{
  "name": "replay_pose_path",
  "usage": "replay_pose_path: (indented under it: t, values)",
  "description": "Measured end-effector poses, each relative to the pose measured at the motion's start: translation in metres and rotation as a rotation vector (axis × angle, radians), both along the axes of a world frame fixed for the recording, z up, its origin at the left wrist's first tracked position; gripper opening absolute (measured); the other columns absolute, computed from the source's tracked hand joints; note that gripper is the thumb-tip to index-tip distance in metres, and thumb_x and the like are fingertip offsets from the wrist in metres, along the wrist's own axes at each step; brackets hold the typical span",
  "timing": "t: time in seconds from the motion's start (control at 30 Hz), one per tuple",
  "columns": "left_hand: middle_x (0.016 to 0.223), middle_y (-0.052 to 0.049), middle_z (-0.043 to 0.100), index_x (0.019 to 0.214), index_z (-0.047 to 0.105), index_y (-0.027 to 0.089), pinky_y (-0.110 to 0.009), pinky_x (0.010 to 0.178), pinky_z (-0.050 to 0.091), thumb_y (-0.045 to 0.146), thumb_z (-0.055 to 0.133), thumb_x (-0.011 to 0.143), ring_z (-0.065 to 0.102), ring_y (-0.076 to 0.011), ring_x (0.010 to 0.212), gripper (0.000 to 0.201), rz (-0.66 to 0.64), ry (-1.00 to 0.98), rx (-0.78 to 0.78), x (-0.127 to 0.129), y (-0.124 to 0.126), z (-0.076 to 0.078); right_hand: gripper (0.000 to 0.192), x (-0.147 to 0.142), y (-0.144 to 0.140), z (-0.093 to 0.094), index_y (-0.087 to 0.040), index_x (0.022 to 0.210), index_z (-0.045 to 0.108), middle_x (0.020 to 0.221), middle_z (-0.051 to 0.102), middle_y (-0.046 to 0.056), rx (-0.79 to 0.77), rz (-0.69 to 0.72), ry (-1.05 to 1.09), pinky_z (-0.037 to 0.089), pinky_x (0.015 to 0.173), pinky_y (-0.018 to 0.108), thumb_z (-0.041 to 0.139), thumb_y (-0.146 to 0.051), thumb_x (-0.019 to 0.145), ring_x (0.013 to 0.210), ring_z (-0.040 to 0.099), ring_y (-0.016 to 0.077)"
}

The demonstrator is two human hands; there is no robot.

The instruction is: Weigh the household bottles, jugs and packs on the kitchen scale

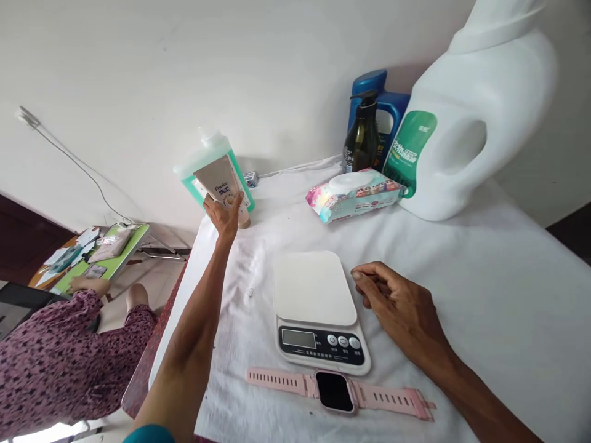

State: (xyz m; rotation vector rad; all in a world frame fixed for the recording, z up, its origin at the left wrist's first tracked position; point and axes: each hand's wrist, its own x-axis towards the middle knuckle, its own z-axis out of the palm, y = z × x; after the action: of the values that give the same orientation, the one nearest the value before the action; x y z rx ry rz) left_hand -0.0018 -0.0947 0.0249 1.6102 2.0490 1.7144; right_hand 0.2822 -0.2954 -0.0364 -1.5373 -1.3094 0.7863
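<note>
Teal-and-white plastic bottle with a beige label [217,175] sits tilted near the table's [484,277] far left edge, and the left hand [225,216] is on it, fingers [237,206] wrapped around its lower part, thumb across the front; tipped like that, it looks gripped rather than standing on its base. Moving right, the white digital kitchen scale [318,311] lies flat mid-table with its platform bare, buttons facing the person. In front of it a pink smartwatch with a rubber strap [339,391] lies stretched out. Beside the scale, the right hand [399,304] rests on the white cloth, fingers loosely curled, holding nothing. Farther back: a pastel pack of wet wipes [355,194], a dark pump bottle [361,135] and a large white detergent jug [475,123] by the wall.
</note>
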Motion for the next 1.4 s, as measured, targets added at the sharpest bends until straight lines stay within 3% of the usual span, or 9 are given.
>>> replay_pose_path:
  t: [0.07,0.2,0.3,0.47,0.67,0.8,1.0,1.2,1.4]
  values:
    - [0.135,-0.02,0.055,0.135,0.046,0.014,-0.045,0.117,0.041,0.042,0.092,0.072,0.048,-0.035,0.14,0.082,0.02,0.012,-0.061,0.0,0.01,-0.005,0.028,0.0,-0.001,0.001,-0.025,0.082,0.066,0.063,0.065,0.001,-0.005,0.007,0.008,0.047,0.057,0.032,0.056,-0.05,0.089,0.054,0.061,0.0187]
    - [0.144,-0.021,0.049,0.14,0.037,0.017,-0.047,0.12,0.039,0.031,0.091,0.068,0.045,-0.0363,0.144,0.091,0.16,0.103,-0.047,0.016,0.012,-0.014,0.029,0.0,-0.002,0.0,-0.024,0.082,0.065,0.063,0.063,0.0,-0.004,0.013,0.017,0.045,0.055,0.03,0.055,-0.051,0.09,0.054,0.058,0.0171]
    - [0.136,-0.019,0.056,0.132,0.039,0.02,-0.047,0.112,0.046,0.03,0.087,0.071,0.054,-0.0368,0.135,0.079,0.187,0.11,-0.057,0.023,0.011,-0.019,0.03,0.0,-0.001,-0.004,-0.024,0.082,0.065,0.064,0.063,0.0,-0.012,0.01,0.017,0.046,0.058,0.03,0.055,-0.051,0.091,0.056,0.059,0.0172]
    - [0.109,-0.008,0.068,0.106,0.043,0.026,-0.043,0.094,0.054,0.036,0.085,0.073,0.068,-0.0325,0.108,0.055,0.091,0.012,-0.066,0.013,0.008,-0.018,0.028,-0.001,0.0,-0.005,-0.024,0.081,0.064,0.064,0.063,0.0,0.003,0.021,0.019,0.047,0.061,0.031,0.054,-0.048,0.091,0.057,0.059,0.0177]
    - [0.095,0.0,0.07,0.091,0.052,0.025,-0.035,0.083,0.054,0.03,0.088,0.065,0.066,-0.0218,0.089,0.045,-0.07,-0.148,0.047,-0.004,-0.009,-0.014,0.028,-0.001,-0.001,-0.004,-0.023,0.081,0.065,0.066,0.064,0.001,0.045,0.024,0.023,0.047,0.062,0.031,0.054,-0.048,0.09,0.061,0.06,0.0184]
    - [0.093,-0.001,0.071,0.092,0.06,0.022,-0.034,0.082,0.056,0.031,0.089,0.061,0.067,-0.0201,0.087,0.044,-0.17,-0.261,0.172,-0.005,-0.032,-0.001,0.028,-0.001,-0.002,-0.002,-0.023,0.079,0.065,0.064,0.063,0.001,0.052,0.024,0.007,0.046,0.062,0.031,0.053,-0.046,0.09,0.059,0.058,0.0175]
    - [0.097,-0.004,0.077,0.098,0.066,0.019,-0.037,0.082,0.061,0.037,0.092,0.065,0.072,-0.0209,0.087,0.046,-0.547,-0.243,0.149,0.024,-0.097,0.035,0.026,-0.001,-0.003,-0.001,-0.022,0.082,0.066,0.069,0.064,0.002,0.056,0.036,0.026,0.047,0.064,0.031,0.055,-0.044,0.09,0.062,0.06,0.0175]
    - [0.094,-0.005,0.079,0.095,0.067,0.02,-0.039,0.074,0.065,0.039,0.091,0.072,0.075,-0.0212,0.083,0.039,-0.716,-0.182,-0.031,0.062,-0.159,0.023,0.025,-0.002,-0.002,-0.004,-0.022,0.082,0.064,0.067,0.063,0.001,0.067,0.041,0.023,0.046,0.065,0.031,0.055,-0.043,0.09,0.059,0.058,0.0162]
    - [0.096,-0.005,0.08,0.095,0.068,0.02,-0.037,0.075,0.062,0.034,0.089,0.074,0.074,-0.0208,0.084,0.033,-0.677,-0.075,-0.033,0.071,-0.174,0.019,0.026,-0.001,-0.002,-0.005,-0.022,0.083,0.064,0.067,0.061,0.0,0.068,0.052,0.024,0.046,0.065,0.031,0.054,-0.044,0.092,0.058,0.057,0.0158]
